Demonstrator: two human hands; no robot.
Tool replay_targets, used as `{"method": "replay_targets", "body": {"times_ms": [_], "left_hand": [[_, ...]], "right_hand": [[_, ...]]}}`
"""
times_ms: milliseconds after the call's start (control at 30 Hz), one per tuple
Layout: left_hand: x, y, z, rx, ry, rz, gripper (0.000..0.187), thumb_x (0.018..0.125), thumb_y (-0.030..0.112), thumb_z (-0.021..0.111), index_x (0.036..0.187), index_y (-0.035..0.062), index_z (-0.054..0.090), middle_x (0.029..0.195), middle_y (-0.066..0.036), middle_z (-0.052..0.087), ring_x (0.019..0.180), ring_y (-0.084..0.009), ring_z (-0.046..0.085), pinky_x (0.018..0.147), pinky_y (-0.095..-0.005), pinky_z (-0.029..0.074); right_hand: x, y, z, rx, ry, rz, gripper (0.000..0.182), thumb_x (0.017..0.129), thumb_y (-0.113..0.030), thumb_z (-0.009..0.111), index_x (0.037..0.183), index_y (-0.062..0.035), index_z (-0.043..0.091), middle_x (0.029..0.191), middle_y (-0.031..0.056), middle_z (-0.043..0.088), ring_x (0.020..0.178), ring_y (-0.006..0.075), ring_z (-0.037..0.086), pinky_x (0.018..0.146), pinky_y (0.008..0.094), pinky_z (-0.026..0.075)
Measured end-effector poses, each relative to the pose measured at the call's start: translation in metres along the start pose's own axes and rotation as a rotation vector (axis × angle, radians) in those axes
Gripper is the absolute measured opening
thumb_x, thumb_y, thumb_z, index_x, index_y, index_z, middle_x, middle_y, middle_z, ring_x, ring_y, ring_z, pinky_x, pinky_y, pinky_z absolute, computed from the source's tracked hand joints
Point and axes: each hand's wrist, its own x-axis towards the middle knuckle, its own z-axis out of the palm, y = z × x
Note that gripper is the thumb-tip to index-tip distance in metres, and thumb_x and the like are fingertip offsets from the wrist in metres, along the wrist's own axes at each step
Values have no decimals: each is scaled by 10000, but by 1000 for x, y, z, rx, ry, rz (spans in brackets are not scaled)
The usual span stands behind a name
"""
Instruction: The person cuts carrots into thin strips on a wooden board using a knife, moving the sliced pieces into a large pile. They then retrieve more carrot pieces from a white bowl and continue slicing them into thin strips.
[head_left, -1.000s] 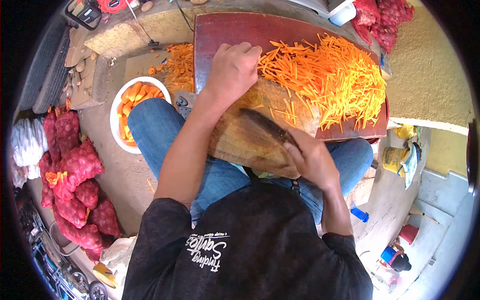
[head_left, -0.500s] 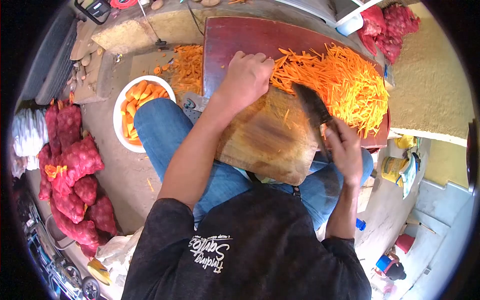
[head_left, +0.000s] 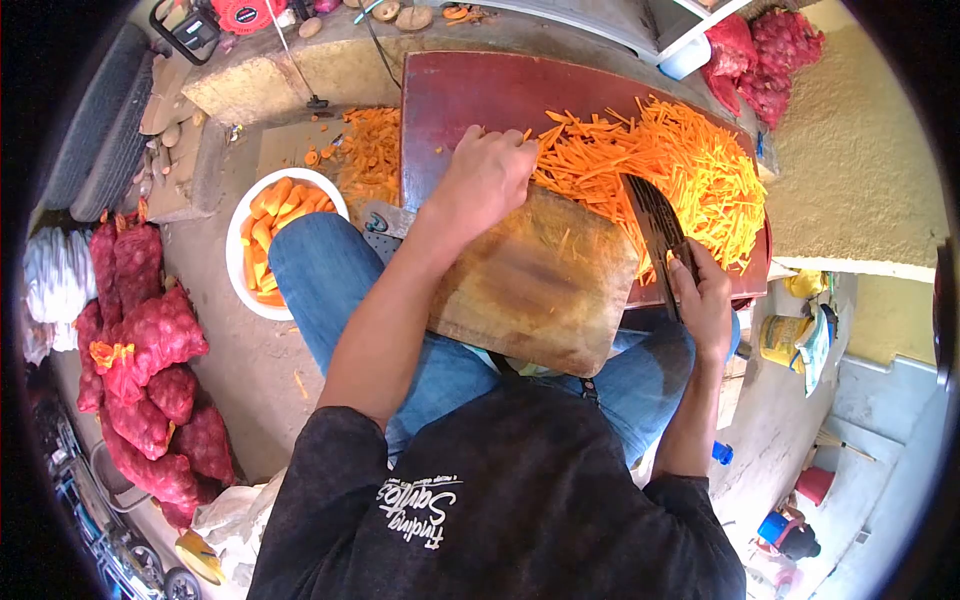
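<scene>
My right hand (head_left: 703, 300) is wrapped round the handle of a dark-bladed knife (head_left: 655, 225), whose blade lies along the right edge of the wooden cutting board (head_left: 530, 290). Beyond the board's upper left edge, my left hand (head_left: 487, 175) is closed, its fingertips by the left end of the carrot strips. What it holds, if anything, is hidden. A big heap of carrot strips (head_left: 690, 180) covers the right part of the red table (head_left: 480, 90). A few thin shreds lie on the board, which rests over my lap.
A white bowl of peeled carrots (head_left: 240, 255) stands left of my knee. Carrot scraps (head_left: 370, 150) lie on cardboard behind it. Red net sacks (head_left: 150, 340) are piled at the left; more (head_left: 770, 60) sit at the upper right. A person (head_left: 798, 540) is at the lower right.
The knife and my right hand have shifted slightly right, the blade now clearer of the board's middle. My left hand has moved a little left and down, still closed.
</scene>
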Motion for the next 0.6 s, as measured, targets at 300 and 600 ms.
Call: {"method": "replay_targets", "body": {"times_ms": [300, 600], "left_hand": [[1, 1, -2, -1, -20, -2, 88, 942, 119, 783, 943, 37, 750, 920, -142, 741, 915, -366, 731, 858, -494, 529], [2, -6, -9, 13, -22, -50, 100, 932, 125, 793, 991, 47, 770, 941, -138, 754, 914, -364, 732, 834, -501, 521]], "right_hand": [[-28, -36, 29, -60, -272, -263, 322, 993, -80, 748, 1283, 59, 729, 1095, 295, 768, 1023, 481, 761, 901, 468, 613], [17, -12, 32, -72, 23, -172, 311, 1020, -95, 727, 1301, 39, 718, 959, 252, 765, 833, 383, 757, 787, 444, 587]]}}
